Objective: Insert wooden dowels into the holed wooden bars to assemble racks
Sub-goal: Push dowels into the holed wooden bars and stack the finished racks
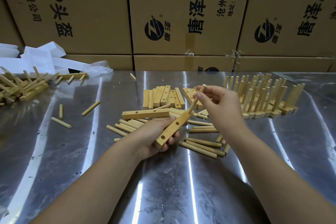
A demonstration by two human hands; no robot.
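Left hand point(154, 139) grips bar point(171, 128); right hand point(222, 104) pinches dowel point(193, 105); boxes point(178, 45) read "唐泽".

Pale yellow-tan dowels point(200, 144), silvery table point(163, 187)

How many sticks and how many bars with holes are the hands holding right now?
holed bar, held in the left hand: 1
dowel, pinched by the right hand: 1
Total: 2
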